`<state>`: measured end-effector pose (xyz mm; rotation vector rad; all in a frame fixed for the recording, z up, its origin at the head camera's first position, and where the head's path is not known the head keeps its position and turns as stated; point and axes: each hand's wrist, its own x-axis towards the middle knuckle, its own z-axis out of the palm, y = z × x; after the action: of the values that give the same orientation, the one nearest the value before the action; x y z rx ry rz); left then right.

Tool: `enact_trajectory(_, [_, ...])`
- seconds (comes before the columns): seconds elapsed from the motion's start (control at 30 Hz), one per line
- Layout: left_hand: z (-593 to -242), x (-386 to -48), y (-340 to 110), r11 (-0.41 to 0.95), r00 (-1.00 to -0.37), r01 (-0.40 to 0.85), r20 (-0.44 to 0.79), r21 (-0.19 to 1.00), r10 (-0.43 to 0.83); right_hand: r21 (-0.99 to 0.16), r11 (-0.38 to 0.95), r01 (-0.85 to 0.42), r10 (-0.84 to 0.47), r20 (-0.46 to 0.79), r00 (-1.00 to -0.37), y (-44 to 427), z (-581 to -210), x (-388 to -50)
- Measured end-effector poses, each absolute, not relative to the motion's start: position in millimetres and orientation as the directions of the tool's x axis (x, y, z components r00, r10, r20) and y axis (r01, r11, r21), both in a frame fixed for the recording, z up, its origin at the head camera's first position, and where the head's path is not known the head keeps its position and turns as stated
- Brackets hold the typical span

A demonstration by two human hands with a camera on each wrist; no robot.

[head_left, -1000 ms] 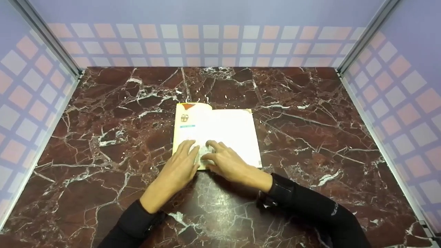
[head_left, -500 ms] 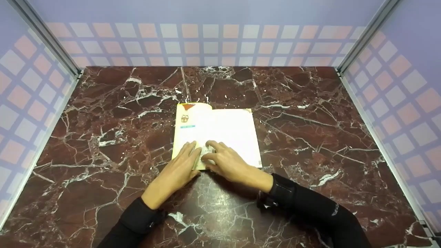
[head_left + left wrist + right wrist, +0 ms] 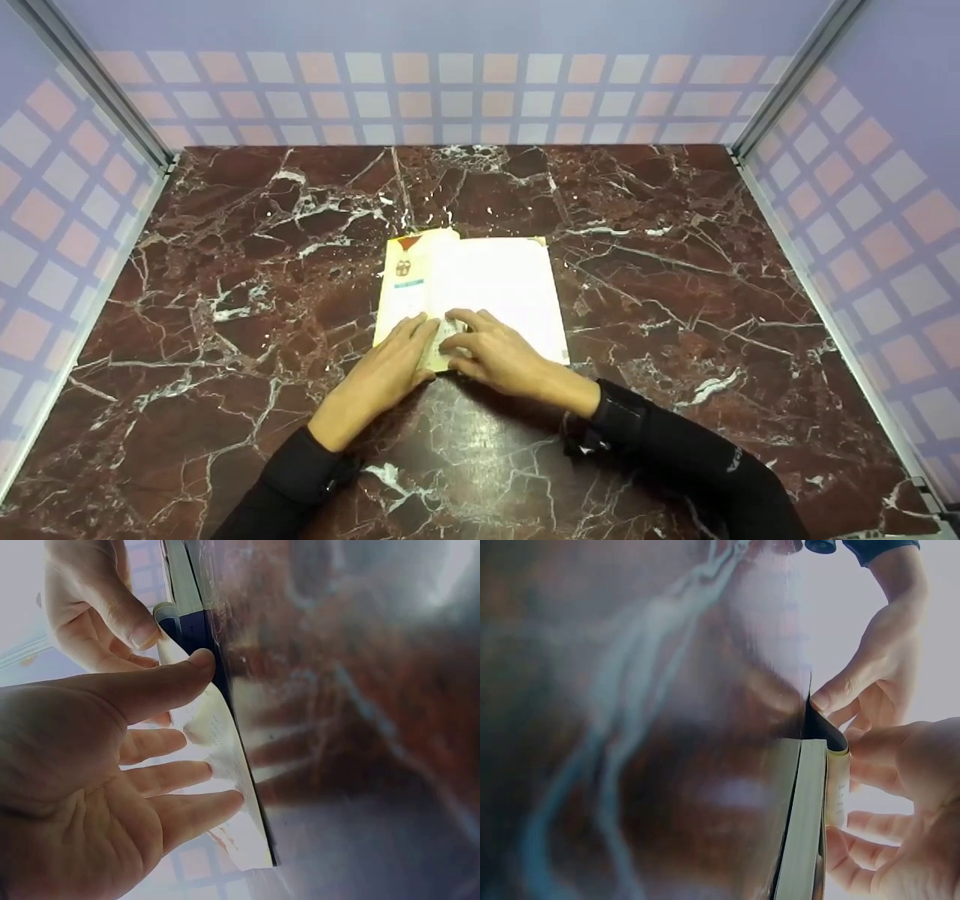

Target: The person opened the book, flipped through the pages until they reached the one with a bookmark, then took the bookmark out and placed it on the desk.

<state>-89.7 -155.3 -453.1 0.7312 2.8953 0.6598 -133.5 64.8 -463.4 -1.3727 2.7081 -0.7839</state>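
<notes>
An open paperback book (image 3: 502, 281) lies at the middle of a glossy table, its right-hand page glaring white. The cream left page (image 3: 403, 296) bows up in a smooth curve beside the spine and carries a red triangle and a blue strip. The person's left hand (image 3: 391, 358) rests on that page, fingers nearly straight. The right hand (image 3: 499, 354) touches the paper near the spine, fingers loosely bent, gripping nothing. Black sleeves cover both forearms. The tabletop (image 3: 675, 300) is polished dark-red marble-look, white-veined. Lavender walls (image 3: 480, 94) with pink and white squares surround it.
</notes>
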Motion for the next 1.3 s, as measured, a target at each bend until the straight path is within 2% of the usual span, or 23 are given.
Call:
enact_trajectory(0.3, [-447.2, -93.3, -153.1, 0.831, -0.889, 0.336, -0.141, 0.444, 0.435, -0.526, 0.462, -0.714, -0.756, 0.189, -0.627, 76.1, -460.7, -131.4])
enact_trajectory(0.57, [-445.8, -93.9, -157.7, 0.831, -0.896, 0.33, -0.128, 0.447, 0.424, -0.62, 0.449, -0.644, -0.729, 0.163, -0.665, 95.0, -455.8, -131.5])
enact_trajectory(0.8, [-447.2, -94.8, -158.2, 0.825, -0.895, 0.346, -0.106, 0.447, 0.433, -0.633, 0.482, -0.606, -0.692, 0.148, -0.706, 120.9, -453.6, -129.5])
enact_trajectory(0.97, [-447.1, -96.9, -157.4, 0.829, -0.896, 0.346, -0.108, 0.439, 0.43, -0.638, 0.488, -0.596, -0.652, 0.187, -0.735, 142.4, -452.0, -129.1])
enact_trajectory(1.3, [-445.0, -99.3, -156.8, 0.845, -0.901, 0.302, -0.158, 0.441, 0.404, -0.601, 0.615, -0.511, -0.497, 0.209, -0.842, 178.0, -442.1, -124.0])
